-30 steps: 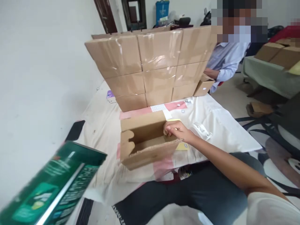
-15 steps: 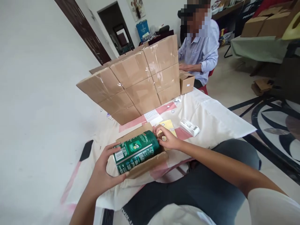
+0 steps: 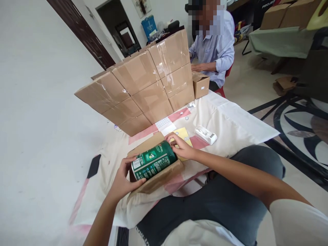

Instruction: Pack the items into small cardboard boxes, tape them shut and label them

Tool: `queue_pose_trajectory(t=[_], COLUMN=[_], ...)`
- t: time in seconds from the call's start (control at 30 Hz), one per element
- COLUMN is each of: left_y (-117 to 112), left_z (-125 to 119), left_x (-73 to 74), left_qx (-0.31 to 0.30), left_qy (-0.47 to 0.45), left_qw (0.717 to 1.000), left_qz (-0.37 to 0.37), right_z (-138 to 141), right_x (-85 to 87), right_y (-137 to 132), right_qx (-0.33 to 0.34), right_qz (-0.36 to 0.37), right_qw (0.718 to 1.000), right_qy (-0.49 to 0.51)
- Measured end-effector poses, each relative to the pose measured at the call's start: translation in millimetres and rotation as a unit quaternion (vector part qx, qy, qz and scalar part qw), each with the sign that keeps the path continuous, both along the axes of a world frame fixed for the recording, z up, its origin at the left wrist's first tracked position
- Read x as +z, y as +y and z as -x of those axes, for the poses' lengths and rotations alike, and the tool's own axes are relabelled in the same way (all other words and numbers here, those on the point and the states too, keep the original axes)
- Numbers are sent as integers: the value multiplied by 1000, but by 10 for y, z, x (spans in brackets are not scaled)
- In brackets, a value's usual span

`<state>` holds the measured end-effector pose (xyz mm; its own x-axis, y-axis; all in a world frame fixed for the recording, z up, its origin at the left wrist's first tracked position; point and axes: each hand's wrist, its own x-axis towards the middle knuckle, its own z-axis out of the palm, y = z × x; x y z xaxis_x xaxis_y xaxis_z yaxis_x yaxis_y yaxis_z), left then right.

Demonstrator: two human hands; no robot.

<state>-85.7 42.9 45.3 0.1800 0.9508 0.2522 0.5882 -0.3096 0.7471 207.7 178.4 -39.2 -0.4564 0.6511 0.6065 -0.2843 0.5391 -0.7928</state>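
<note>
A green cylindrical tin [image 3: 153, 164] lies on its side, partly inside an open cardboard box [image 3: 159, 179] on the cloth-covered table [image 3: 230, 126]. My left hand [image 3: 124, 179] is wrapped round the tin's near end, at the box's left opening. My right hand [image 3: 180, 147] grips the box's far right edge next to the tin's other end, its fingers curled. A yellow paper sheet [image 3: 185, 134] lies just beyond my right hand.
A wall of taped cardboard boxes [image 3: 143, 85] stands at the back of the table. A white tape dispenser [image 3: 205, 134] lies to the right. Another person in a light blue shirt [image 3: 215, 48] sits behind, hands on a small box [image 3: 201, 85]. A black phone [image 3: 94, 165] lies at left.
My left hand brought the green tin in from the lower left and slid it into the open box, now deeper than half a second ago. My right hand stayed at the box's right edge.
</note>
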Motion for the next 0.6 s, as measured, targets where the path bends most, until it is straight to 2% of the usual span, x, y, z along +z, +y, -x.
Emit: queue_pose_trajectory(t=[0.17,0.33,0.43,0.6], left_y=[-39,-34,-10,29], left_z=[-14,-105,-135,-105], left_x=[-7,61,86,56], left_qx=[1,4,10,-1], left_qy=[43,38,66,195], left_qw=[999,997,994,981], left_qz=[15,62,84,25], right_z=[8,2,-2,3], right_x=[0,14,15,15], right_y=[-4,-7,-5,-7], right_qx=[-12,-18,-24,-41], right_qz=[-10,-24,-24,-31], right_qw=[1000,1000,999,998], right_qy=[-7,-9,-13,-20])
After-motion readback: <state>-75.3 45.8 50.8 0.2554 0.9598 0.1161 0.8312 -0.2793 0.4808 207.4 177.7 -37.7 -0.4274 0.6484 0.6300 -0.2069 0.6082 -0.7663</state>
